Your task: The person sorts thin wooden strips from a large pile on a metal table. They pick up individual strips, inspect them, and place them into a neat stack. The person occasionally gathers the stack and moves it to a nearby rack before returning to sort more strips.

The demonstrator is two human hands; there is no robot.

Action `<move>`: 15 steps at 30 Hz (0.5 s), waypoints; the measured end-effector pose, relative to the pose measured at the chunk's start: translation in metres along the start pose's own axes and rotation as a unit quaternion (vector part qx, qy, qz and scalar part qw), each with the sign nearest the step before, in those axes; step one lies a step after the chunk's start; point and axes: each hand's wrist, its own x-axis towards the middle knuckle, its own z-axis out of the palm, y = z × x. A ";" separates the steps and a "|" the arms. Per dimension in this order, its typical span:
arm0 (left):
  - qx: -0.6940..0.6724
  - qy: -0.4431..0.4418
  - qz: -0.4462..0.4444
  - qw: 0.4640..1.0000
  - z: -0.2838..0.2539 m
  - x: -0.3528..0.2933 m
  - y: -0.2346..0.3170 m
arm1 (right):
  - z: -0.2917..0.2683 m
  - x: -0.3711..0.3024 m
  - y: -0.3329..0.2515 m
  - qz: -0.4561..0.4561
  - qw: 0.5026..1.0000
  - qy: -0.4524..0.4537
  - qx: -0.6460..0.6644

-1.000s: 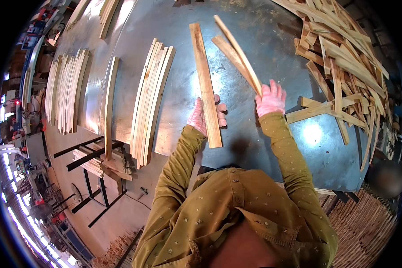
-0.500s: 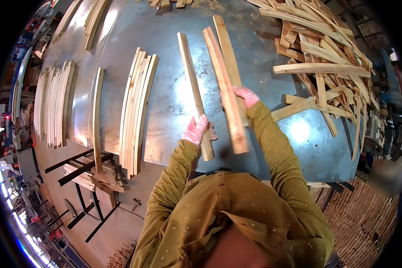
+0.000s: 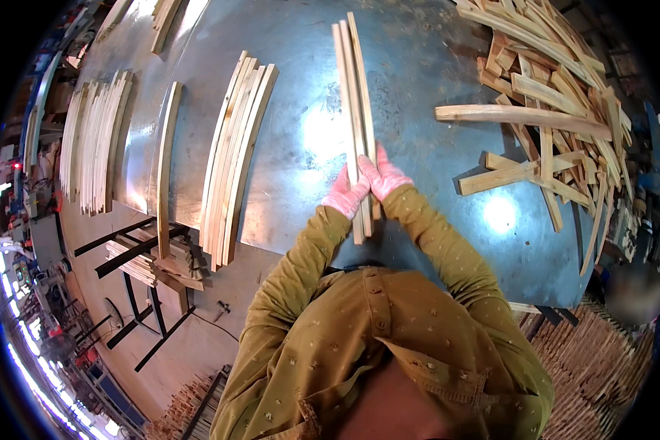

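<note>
Three long wooden strips (image 3: pixel 351 103) stand side by side between my hands, their length pointing away from me over the metal table (image 3: pixel 403 88). From the left, my left hand (image 3: pixel 346 193), in a pink-and-white glove, is closed on their near part. My right hand (image 3: pixel 383 174), gloved alike, closes on the same strips from the right, slightly farther up. The two hands almost meet. The near ends of the strips stick out below my hands, and their far ends fan slightly apart. My fingers' undersides are hidden behind the wood.
Left of my hands lies a row of wooden strips (image 3: pixel 236 161), with a single strip (image 3: pixel 167 169) and a larger row (image 3: pixel 95 143) beyond it. A jumbled pile of wood pieces (image 3: pixel 557 110) covers the table's right side. A black metal stand (image 3: pixel 143 293) is at lower left.
Both hands have come together, bringing the separately held strips into one bundle. My left hand has moved right and my right hand left. The view has shifted slightly.
</note>
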 end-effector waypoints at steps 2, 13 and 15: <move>0.113 -0.049 0.022 0.992 -0.001 -0.004 0.011 | 0.028 0.004 0.041 -0.092 0.975 -0.039 0.200; 0.548 0.091 -0.206 0.806 -0.098 -0.100 0.084 | 0.123 -0.002 -0.094 0.024 0.957 -0.204 -0.207; 0.523 0.227 0.009 0.821 -0.179 -0.105 0.079 | 0.141 0.001 -0.111 0.014 0.950 -0.226 -0.217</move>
